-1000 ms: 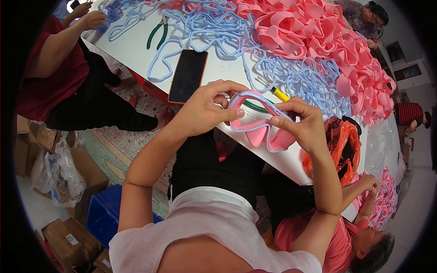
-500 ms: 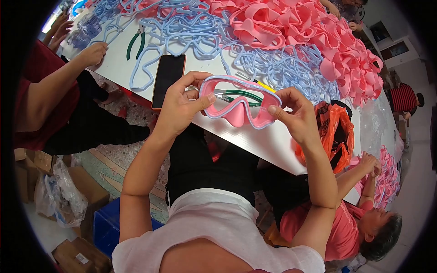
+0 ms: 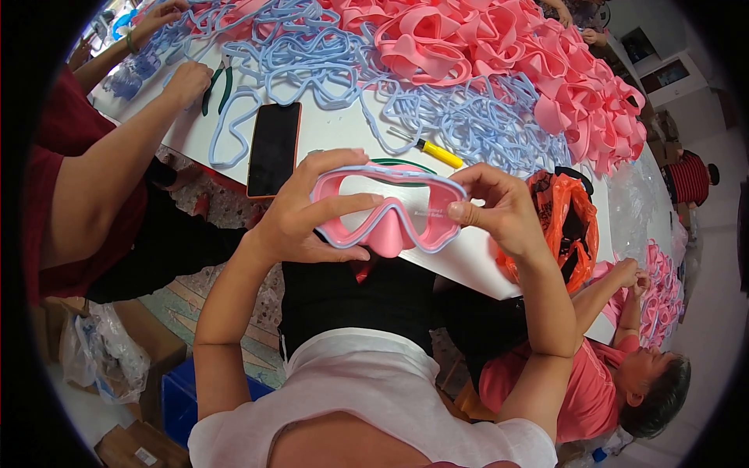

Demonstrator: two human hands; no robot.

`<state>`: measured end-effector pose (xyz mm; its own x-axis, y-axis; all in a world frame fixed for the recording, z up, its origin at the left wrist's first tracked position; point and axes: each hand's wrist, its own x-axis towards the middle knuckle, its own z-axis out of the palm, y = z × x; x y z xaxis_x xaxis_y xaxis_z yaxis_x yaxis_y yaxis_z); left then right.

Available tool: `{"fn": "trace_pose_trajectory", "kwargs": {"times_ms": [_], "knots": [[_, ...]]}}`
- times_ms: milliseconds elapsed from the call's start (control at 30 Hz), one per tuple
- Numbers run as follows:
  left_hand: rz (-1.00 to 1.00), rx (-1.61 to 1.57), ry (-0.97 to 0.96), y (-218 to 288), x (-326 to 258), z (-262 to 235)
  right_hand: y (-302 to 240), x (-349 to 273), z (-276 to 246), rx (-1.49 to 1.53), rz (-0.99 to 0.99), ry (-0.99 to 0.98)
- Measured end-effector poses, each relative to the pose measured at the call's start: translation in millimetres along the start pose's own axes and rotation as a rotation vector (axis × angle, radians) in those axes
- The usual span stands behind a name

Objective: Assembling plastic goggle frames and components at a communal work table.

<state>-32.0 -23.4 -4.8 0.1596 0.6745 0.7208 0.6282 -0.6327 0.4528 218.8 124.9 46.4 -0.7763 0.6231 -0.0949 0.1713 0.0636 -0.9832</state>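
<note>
My left hand [image 3: 300,214] and right hand [image 3: 499,210] both grip the pink swim mask [image 3: 388,209] above the tabletop [image 3: 343,140].

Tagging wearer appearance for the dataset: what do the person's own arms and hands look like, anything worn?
Both forearms are bare from the elbows down. The left hand and right hand wear no gloves, and no rings, watch or bracelets show. Sleeves end high on the upper arms: a short-sleeved white top. Fingernails look short and unpainted. No markings or tape visible.
</note>
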Motion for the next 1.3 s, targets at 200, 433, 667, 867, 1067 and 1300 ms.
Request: {"fn": "trace_pose_trajectory", "kwargs": {"times_ms": [200, 433, 667, 867, 1067, 1300], "knots": [[-0.060, -0.029, 0.166, -6.1, -7.5, 11.2, -3.1, -5.0, 9.3, -0.185, -0.241, 0.145], [-0.129, -0.085, 0.212, -9.9, -8.8, 12.5, -3.2, -13.7, -0.2, -0.609, -0.638, -0.079], [-0.122, -0.079, 0.180, -7.5, -6.7, 12.0, -7.7, -0.6, -0.2, -0.574, -0.624, -0.177], [-0.058, -0.055, 0.176, -4.4, -2.3, 16.4, -10.5, 9.5, 7.6, -0.655, -0.576, -0.025], [-0.147, -0.012, 0.123, -1.4, -23.6, 26.5, 18.6, 9.8, 4.3, -0.185, -0.011, -0.094], [-0.286, 0.030, 0.239, 4.3, -49.9, 19.5, 23.5, 46.2, -71.5, -0.543, -0.139, 0.313]]}}
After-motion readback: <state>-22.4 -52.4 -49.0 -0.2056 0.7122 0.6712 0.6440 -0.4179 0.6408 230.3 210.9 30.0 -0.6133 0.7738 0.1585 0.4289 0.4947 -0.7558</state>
